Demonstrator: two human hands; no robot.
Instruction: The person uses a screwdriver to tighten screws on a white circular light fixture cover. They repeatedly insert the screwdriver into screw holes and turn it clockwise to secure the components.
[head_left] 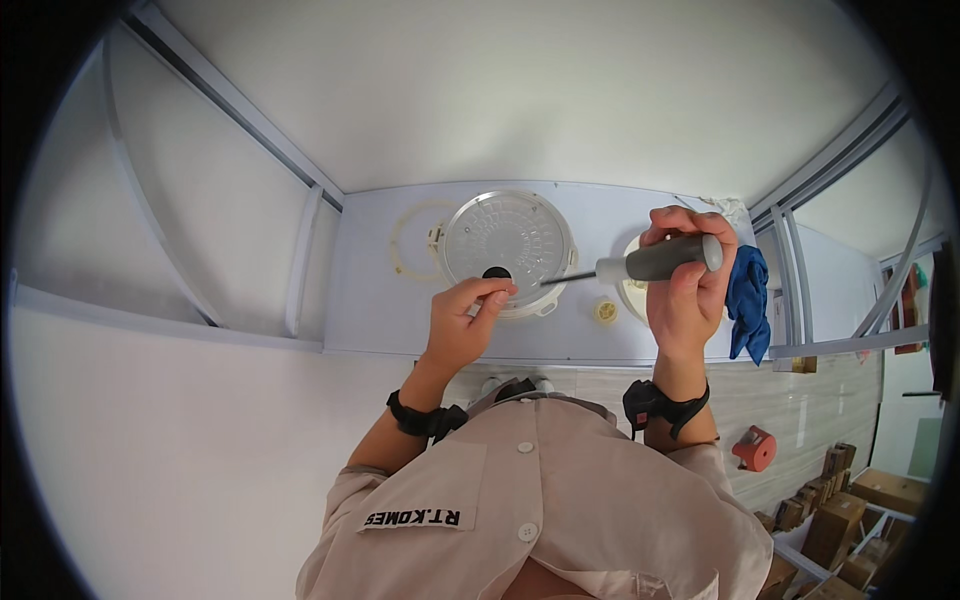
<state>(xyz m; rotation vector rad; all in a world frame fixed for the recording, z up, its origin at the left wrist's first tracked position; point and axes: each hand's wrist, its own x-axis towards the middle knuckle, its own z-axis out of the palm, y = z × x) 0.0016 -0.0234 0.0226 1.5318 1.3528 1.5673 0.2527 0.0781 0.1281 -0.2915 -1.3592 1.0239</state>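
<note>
My right hand (690,285) is wrapped round a screwdriver (675,257) with a thick grey handle. Its thin dark shaft points left, with the tip over the near right part of a round metal-faced lid (485,228) in a pale plastic rim. Thumb and fingers of my left hand (462,320) are pinched together at the lid's near edge. What they hold, if anything, is too small to make out. Just beyond those fingertips shows a small black round piece (497,272); whether it rests on the lid or is held, I cannot tell.
On the pale table (400,325) lie a thin cream ring (395,240) left of the lid, a small yellowish round part (605,311) and a white round part (632,290) partly behind my right hand. A blue cloth (747,305) hangs at the right edge. A red stool (756,449) stands on the floor.
</note>
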